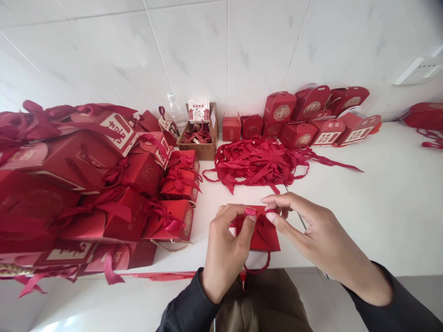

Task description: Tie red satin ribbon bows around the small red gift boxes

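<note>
A small red gift box (265,237) lies at the counter's front edge, with a cord handle (260,269) hanging toward me. Over its top, my left hand (230,240) pinches a red ribbon (249,211) between thumb and forefinger. Just to the right, my right hand (301,221) is closed in a pinch on another part of the ribbon above the box. Both hands partly hide the box and the ribbon's middle.
A large pile of red gift boxes with bows (134,198) fills the left. Behind the hands lies a heap of loose red ribbons (263,161). A cardboard carton (199,150), a clear bottle (177,115) and several red boxes (304,115) stand along the tiled wall.
</note>
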`<state>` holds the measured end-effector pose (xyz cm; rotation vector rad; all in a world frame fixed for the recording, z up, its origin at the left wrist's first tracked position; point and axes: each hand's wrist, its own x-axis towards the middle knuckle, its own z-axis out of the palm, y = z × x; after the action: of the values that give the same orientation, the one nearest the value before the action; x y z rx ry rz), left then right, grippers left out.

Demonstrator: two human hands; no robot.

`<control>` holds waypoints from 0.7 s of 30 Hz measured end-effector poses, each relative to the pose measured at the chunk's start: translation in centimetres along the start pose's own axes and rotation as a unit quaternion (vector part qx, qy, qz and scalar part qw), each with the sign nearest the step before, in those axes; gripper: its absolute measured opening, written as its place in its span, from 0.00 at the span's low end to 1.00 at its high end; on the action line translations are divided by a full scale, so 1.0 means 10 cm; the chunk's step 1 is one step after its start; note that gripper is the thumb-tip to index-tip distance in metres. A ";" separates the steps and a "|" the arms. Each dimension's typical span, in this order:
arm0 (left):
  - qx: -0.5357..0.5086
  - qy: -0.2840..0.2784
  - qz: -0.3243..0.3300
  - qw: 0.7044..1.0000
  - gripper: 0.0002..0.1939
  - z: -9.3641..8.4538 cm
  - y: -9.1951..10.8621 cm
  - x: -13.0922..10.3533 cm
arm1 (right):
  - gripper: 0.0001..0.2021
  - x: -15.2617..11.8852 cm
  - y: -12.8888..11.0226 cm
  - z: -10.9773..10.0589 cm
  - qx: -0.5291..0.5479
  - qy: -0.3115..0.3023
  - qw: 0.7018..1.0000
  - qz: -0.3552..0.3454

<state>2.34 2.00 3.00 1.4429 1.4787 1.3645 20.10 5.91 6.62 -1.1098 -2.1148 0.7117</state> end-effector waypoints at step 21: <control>-0.132 -0.163 -0.082 0.974 0.15 -0.04 0.11 0.13 | 0.13 0.10 -0.03 -0.06 0.022 -0.031 0.994 -0.103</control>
<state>2.07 2.98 4.44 1.2731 1.1307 1.1126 19.94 6.71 7.50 -0.8414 -2.2150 0.6975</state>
